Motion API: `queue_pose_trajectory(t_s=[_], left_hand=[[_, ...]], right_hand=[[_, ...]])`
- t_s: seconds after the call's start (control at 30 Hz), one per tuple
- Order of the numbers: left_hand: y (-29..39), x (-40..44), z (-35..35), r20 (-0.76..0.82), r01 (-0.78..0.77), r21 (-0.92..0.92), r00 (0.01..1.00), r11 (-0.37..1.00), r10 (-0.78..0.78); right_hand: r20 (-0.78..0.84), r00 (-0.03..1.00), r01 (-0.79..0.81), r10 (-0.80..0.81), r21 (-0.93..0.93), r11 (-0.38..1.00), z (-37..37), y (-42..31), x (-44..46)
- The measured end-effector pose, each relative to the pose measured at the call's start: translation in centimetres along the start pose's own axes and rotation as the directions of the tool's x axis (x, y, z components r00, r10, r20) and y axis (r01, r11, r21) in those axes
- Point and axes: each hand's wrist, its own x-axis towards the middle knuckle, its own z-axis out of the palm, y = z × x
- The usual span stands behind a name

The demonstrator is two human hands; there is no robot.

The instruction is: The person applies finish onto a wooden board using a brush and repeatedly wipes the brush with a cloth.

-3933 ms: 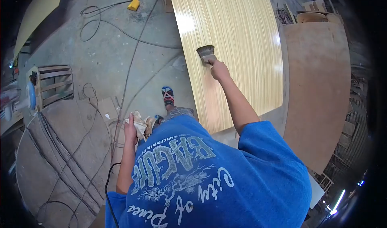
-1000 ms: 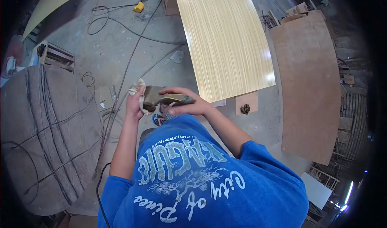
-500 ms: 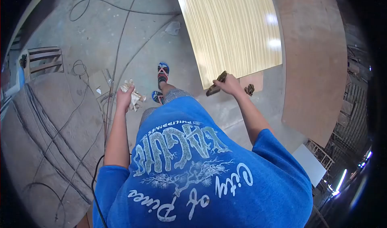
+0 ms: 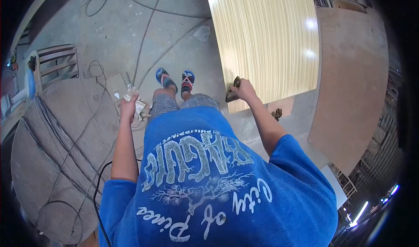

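Observation:
My right hand [image 4: 245,90] is closed round a brush [image 4: 232,94] with dark bristles, seen nearly edge-on at the near left edge of a glossy, wood-grained panel [image 4: 270,42]. Whether the bristles touch the surface cannot be made out. Down at my left side, my left hand [image 4: 128,109] grips a crumpled whitish cloth [image 4: 140,109] with brownish parts. Below the panel's near edge lies a dark crumpled rag [image 4: 276,114] on a small brownish board [image 4: 286,104].
To the right is a long brown board [image 4: 349,72]. A large rounded board [image 4: 65,146] with cables across it fills the left, below a slatted wooden frame [image 4: 56,63]. A hose [image 4: 144,37] runs over the floor near my sandalled feet [image 4: 187,79].
My hands, together at the cloth and brush a second ago, are now apart. The brush has moved right to the panel's near left edge. Both feet now stand side by side.

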Motion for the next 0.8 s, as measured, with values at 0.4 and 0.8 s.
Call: queue_pose_trajectory(t_s=[0.4,0.8], left_hand=[[5.6,11.0,-4.4,-0.082,0.082,-0.052,0.993,0.995,-0.086],[26.2,23.7,-7.3,-0.117,0.047,0.074,0.992,0.996,-0.038]], right_hand=[[-0.110,0.993,0.031,-0.037,-0.050,0.998,-12.1,-14.7,18.8],[-0.209,0.974,0.081,-0.087,-0.040,0.996,-26.6,-30.4,40.6]])
